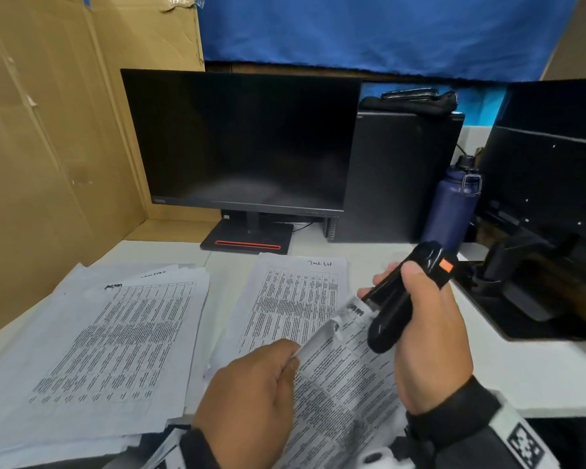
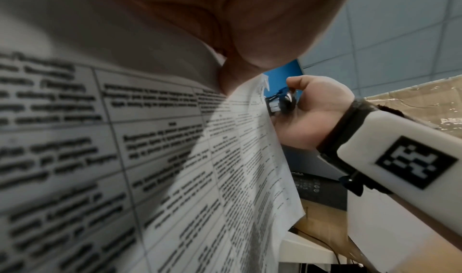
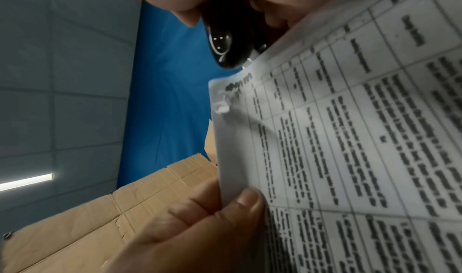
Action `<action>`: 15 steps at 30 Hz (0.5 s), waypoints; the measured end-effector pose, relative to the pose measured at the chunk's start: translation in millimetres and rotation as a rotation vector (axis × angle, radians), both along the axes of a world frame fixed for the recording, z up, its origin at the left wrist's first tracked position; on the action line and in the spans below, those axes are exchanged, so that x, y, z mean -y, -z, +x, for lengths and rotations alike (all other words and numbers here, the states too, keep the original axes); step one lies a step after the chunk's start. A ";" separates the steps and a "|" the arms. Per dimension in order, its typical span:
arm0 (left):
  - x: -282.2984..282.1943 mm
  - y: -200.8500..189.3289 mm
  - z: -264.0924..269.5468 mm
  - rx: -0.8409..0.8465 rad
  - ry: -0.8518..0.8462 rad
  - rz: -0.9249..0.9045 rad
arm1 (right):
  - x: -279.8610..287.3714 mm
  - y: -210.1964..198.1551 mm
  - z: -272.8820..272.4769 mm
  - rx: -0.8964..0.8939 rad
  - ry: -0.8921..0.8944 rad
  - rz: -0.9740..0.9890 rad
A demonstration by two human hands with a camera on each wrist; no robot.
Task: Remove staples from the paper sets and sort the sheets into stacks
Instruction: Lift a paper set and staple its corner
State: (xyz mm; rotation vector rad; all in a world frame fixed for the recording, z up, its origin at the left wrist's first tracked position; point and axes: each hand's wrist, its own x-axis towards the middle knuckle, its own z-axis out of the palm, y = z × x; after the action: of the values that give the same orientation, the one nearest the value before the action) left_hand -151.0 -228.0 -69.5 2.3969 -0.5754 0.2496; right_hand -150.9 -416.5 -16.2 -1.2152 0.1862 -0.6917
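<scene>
Left hand (image 1: 251, 397) pinches paper set (image 1: 345, 384); right hand (image 1: 427, 333) grips stapler (image 1: 400, 299) (black)

A dark monitor (image 1: 247, 140) fills mid-frame; right of it, a black tower (image 1: 400, 177) and navy bottle (image 1: 452, 204); cardboard (image 1: 48, 130) far left.

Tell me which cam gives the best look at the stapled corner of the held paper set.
Right wrist: the stapled corner is close, unobstructed, torn and crumpled, just below the black staple remover. Head view shows it small, against the tool in the right hand. Left wrist sees it edge-on, far off.
</scene>
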 end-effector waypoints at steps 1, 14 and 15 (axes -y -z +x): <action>1.4 0.9 -0.9 0.000 0.007 -0.009 | -1.6 0.1 -2.2 -0.007 0.000 -0.001; 14.0 1.5 -19.4 -0.006 0.054 0.006 | 2.2 9.1 5.1 -0.096 0.182 -0.210; 14.4 3.2 -20.2 -0.009 0.062 0.016 | 3.7 10.0 4.6 -0.104 0.190 -0.235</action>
State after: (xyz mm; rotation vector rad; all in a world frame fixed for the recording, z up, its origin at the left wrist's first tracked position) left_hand -171.1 -242.5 -72.8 2.3900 -0.6483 0.2082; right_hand -146.3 -420.2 -26.2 -1.4731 0.3164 -0.8331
